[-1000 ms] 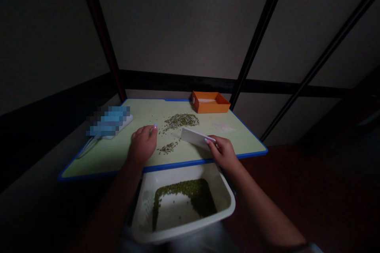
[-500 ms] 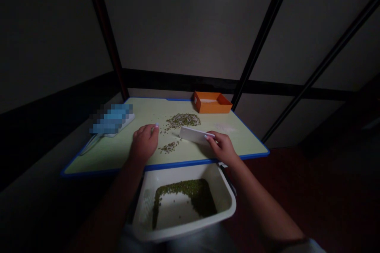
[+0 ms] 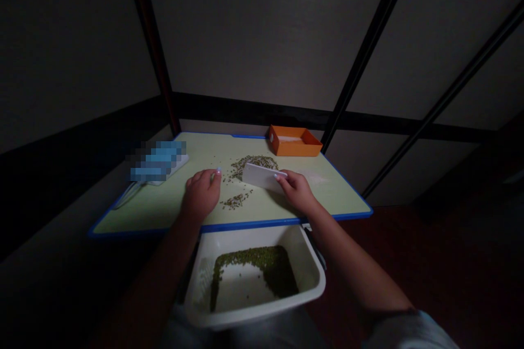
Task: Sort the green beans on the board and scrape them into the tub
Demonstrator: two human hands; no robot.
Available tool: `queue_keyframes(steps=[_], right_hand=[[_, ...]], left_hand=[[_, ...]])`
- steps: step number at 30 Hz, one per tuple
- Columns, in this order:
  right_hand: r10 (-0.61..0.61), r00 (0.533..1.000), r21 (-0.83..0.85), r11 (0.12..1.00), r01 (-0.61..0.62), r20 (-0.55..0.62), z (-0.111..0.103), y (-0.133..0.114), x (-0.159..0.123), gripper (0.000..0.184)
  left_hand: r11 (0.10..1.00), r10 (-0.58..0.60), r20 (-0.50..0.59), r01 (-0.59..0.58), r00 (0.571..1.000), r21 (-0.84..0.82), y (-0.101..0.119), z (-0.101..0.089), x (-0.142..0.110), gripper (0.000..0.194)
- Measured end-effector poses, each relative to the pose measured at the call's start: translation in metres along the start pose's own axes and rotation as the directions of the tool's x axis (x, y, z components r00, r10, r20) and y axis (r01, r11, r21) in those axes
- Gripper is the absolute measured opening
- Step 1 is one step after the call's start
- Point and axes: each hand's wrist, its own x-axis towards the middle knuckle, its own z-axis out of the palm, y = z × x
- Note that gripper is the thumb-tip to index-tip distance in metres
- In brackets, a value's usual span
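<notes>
My right hand [image 3: 297, 190] grips one end of a flat white scraper [image 3: 262, 175], held on edge and tilted over the table. Its far end is at the near side of a pile of small green beans mixed with paler bits [image 3: 258, 162]. A smaller scatter of beans [image 3: 234, 201] lies closer to me, between my hands. My left hand [image 3: 201, 192] is on the left of the beans, fingers curled and thumb raised; whatever is inside its curl, if anything, is hidden. Below the table edge, a white tub [image 3: 254, 312] contains many green beans along its far and right sides.
The pale green table [image 3: 159, 212] has a blue rim. At its back right stands an orange box [image 3: 298, 148] with pale stuff inside. On the left is a white object with a cable [image 3: 180, 162], partly blurred out. A wall closes off the far side.
My right hand has moved the scraper a little left and away from me, toward the bean pile. My left hand stays almost in place. The view has shifted slightly.
</notes>
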Motion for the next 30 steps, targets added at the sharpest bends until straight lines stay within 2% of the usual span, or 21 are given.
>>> queue_keyframes(steps=[4,11,19,24,30], right_hand=[[0.012,0.998,0.049,0.999,-0.015,0.066,-0.003,-0.002,0.002,0.045],[0.054,0.991,0.1,0.993,-0.067,0.124,-0.015,-0.005,-0.01,0.05],[0.069,0.987,0.131,0.987,-0.089,0.146,-0.023,-0.011,-0.024,0.051],[0.11,0.991,0.153,0.981,-0.12,0.071,-0.029,-0.017,-0.032,0.053],[0.319,0.945,0.205,0.932,-0.3,-0.066,-0.036,-0.011,-0.031,0.061]], left_hand=[[1.0,0.005,-0.004,-0.005,1.0,-0.007,-0.001,0.0,0.0,0.038],[1.0,0.014,0.02,-0.015,1.0,0.009,-0.001,0.0,0.001,0.039],[1.0,0.001,0.017,-0.001,1.0,0.018,0.001,0.001,0.0,0.039],[1.0,0.022,0.001,-0.022,1.0,0.021,-0.001,0.002,0.0,0.038],[0.999,0.026,-0.011,-0.025,1.0,0.02,-0.002,0.004,0.0,0.038]])
